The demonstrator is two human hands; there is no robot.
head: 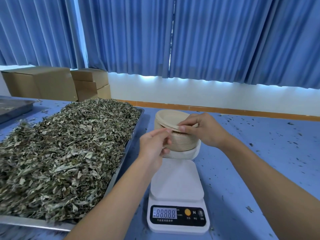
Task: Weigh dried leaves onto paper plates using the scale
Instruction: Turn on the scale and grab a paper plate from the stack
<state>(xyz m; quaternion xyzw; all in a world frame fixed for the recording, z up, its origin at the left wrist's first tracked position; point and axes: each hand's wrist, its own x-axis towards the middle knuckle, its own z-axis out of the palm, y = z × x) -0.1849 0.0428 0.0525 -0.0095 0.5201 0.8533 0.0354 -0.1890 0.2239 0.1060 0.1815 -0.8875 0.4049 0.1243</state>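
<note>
Blue surface point(259, 153); behind the scale point(177, 187), right hand point(206, 131) pinches the top paper plate point(170, 116) loose, left hand point(153, 146) grips the stack point(181, 141). Next, likely: centre it on the scale.

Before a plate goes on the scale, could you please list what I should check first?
1. Bare platform on scale: ok.
2. Zero on display: not ok, all eights showing.
3. Whole top plate free of stack: not ok, only one edge raised.
4. Just one plate pinched by right hand: cannot tell.
5. Steadying grip of left hand on stack: ok.
6. Supply of leaves in tray beside scale: ok.
</note>
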